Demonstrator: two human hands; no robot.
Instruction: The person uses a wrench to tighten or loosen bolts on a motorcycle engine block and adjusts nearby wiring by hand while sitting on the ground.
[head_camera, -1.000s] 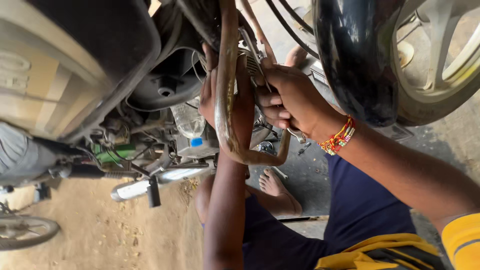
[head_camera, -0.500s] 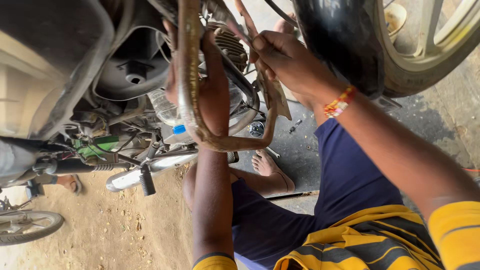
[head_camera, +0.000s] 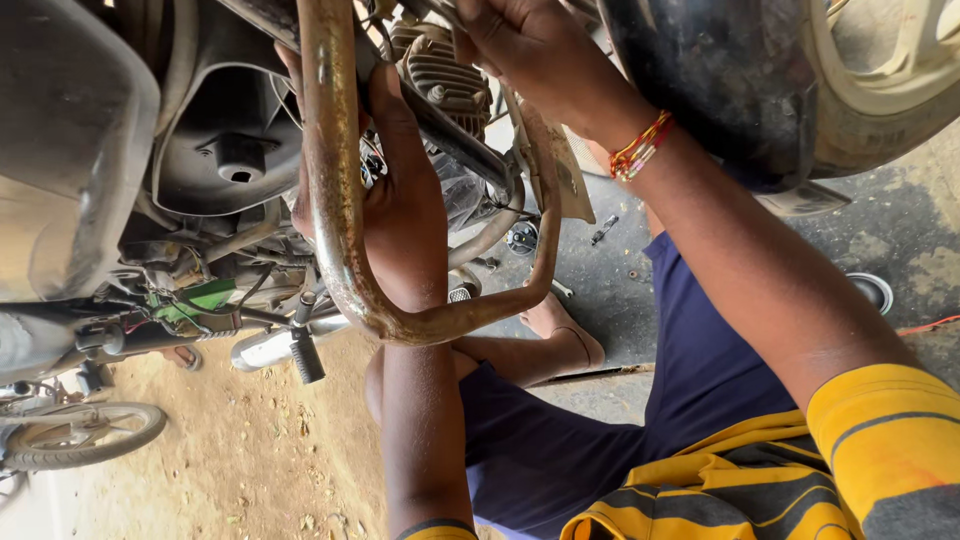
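- The rusty crash guard (head_camera: 345, 200), a bent tube, loops in front of the motorcycle's finned engine (head_camera: 445, 75).
- The left hand (head_camera: 395, 215) reaches through the guard's loop, behind its upright bar; its fingers go in among the engine parts, and whether they grasp anything cannot be told.
- The right hand (head_camera: 530, 45), with a red-and-yellow thread band (head_camera: 640, 148) at the wrist, is just above the guard's right bar, fingers clenched on something small and hidden at the engine.
- The front tyre (head_camera: 790, 90) is right of the guard.
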